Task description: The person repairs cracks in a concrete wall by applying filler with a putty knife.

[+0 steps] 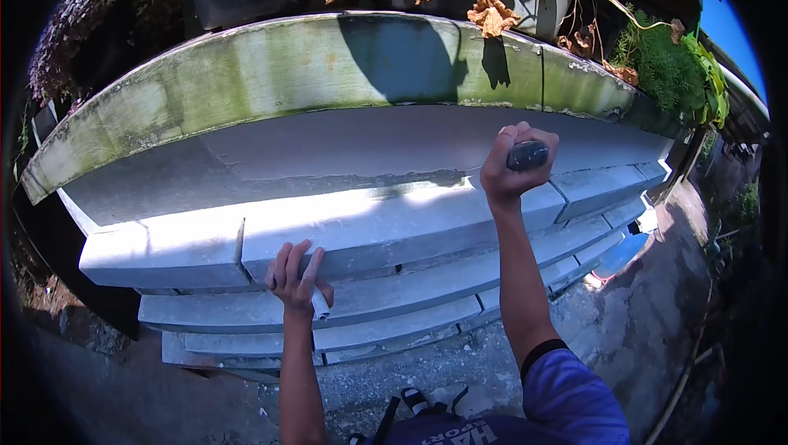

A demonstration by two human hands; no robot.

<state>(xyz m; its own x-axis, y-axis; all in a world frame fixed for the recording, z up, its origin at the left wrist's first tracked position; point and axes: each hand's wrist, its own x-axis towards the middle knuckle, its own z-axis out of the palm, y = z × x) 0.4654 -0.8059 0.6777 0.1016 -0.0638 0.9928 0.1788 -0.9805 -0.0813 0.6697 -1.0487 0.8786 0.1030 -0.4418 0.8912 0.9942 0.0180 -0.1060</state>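
My right hand [519,162] is raised before the recessed grey wall face [328,145], its fingers wrapped round a dark rounded handle [528,155]. Whatever the handle belongs to is mostly hidden behind the fist. Lower and to the left, my left hand [297,277] is at the front edge of the top pale block ledge [369,219]. A small whitish roll or tube [320,304] shows below its curled fingers.
A green-stained curved slab [246,75] overhangs the wall, with potted plants and dried leaves [492,16] above. More stepped blocks [394,293] lie below. A blue container [617,254] stands on the right, on the rough concrete ground [632,322].
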